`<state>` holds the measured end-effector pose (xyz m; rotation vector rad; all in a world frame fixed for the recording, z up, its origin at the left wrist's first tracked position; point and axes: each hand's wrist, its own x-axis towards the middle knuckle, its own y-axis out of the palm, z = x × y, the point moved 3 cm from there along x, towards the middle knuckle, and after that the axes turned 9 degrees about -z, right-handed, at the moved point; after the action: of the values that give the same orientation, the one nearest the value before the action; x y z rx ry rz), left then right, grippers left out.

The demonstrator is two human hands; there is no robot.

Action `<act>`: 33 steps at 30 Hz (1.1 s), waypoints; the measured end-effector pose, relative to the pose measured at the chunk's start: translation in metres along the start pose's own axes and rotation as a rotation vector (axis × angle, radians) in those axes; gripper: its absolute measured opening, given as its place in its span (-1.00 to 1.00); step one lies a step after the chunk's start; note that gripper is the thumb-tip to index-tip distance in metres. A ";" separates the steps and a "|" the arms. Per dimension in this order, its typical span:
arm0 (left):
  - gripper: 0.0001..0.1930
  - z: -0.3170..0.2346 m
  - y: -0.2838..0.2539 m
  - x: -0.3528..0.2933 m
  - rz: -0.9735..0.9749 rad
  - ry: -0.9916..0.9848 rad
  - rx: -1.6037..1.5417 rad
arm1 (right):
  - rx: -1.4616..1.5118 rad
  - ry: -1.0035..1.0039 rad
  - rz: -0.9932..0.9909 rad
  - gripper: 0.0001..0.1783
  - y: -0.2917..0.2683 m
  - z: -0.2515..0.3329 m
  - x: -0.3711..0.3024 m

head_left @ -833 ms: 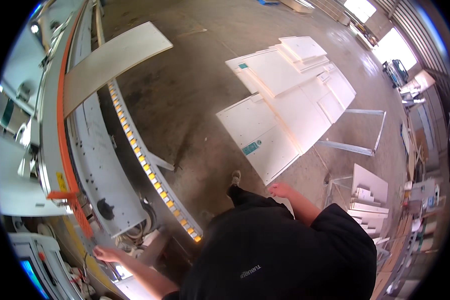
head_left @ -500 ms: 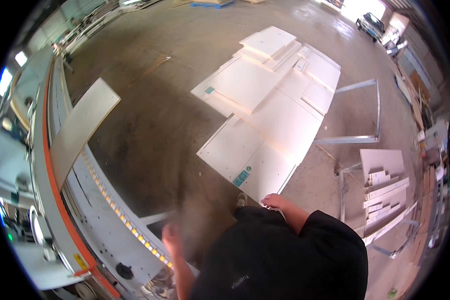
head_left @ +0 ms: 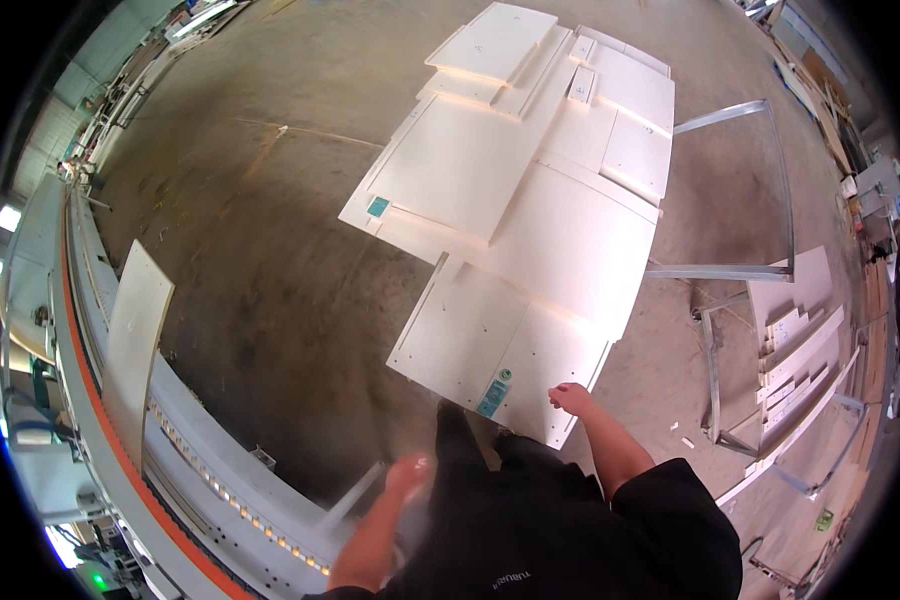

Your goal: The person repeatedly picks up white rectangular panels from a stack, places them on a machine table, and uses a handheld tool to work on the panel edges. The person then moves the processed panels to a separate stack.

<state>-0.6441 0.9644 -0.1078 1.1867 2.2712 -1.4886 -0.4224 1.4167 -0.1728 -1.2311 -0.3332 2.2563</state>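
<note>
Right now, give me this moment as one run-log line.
right hand: at near end of white panel stack, contact unclear | left hand: left of stack, blurred, grip unclear | white board: on orange-striped machine

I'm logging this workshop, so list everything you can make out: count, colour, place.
Stacked panels: several, white, centre
Labels: at least two, teal, on the stack
Loose panel: one, white, left, across the machine's edge
Machine: one, grey with orange strip, left
Metal frame: one, grey, right of the stack
Narrow boards: several, white, right
Background clutter: uncounted, mixed colours, outer edges
Floor: one, brownish grey, throughout
Clothing: black, bottom centre
Left hand: one, bare, blurred, lower centre
Right hand: one, bare, over the stack's near end; contact unclear
</note>
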 end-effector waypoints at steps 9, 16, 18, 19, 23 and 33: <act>-0.72 -0.010 -0.073 0.341 -0.167 0.367 0.214 | 0.094 0.070 -0.182 -0.65 0.031 0.120 0.133; -0.39 -0.097 -0.200 0.677 -0.563 0.373 0.422 | -0.435 -0.523 -0.599 -0.52 0.025 0.228 0.388; -0.26 -0.137 -0.221 0.742 -0.530 0.277 0.445 | 0.045 -0.118 -0.791 -0.47 0.021 0.246 0.425; -0.22 -0.145 -0.228 0.772 -0.582 0.288 0.523 | 0.170 -0.062 -0.712 -0.47 0.025 0.252 0.437; 0.03 -0.120 -0.257 0.861 -0.481 0.191 0.529 | 0.471 0.104 -0.531 -0.49 0.042 0.272 0.458; 0.05 -0.171 -0.259 0.814 -0.436 0.131 0.395 | 0.634 0.235 -0.380 -0.62 0.008 0.277 0.427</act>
<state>-1.3217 1.4832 -0.2813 0.9281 2.5166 -2.1557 -0.8414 1.6641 -0.3228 -0.9711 0.2141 1.6751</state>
